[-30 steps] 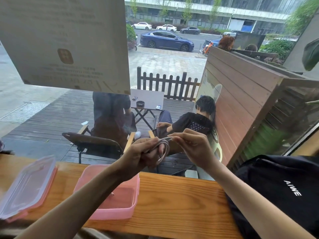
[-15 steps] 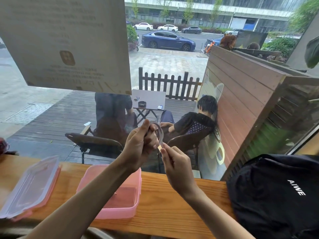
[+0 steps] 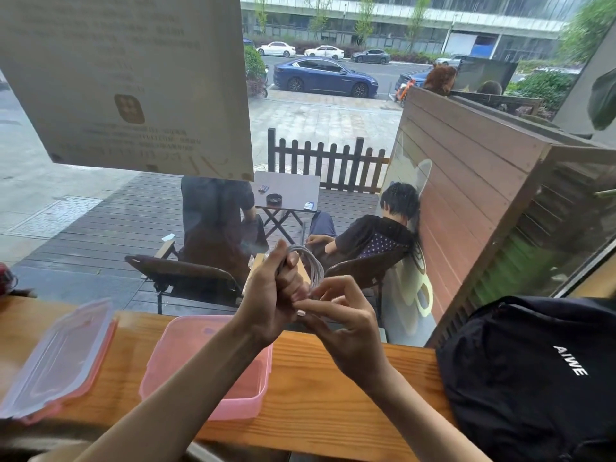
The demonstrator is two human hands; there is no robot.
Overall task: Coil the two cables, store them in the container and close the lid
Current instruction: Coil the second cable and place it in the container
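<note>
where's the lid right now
Head view: the lid lies off the pink container, on the wooden counter at far left.

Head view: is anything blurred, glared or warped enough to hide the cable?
Head view: even daylight through the window, no glare on the cable coil; it reads sharp in the left hand. The lid at the left edge is smeared; wide-angle bending bows the counter and wooden partition.
</note>
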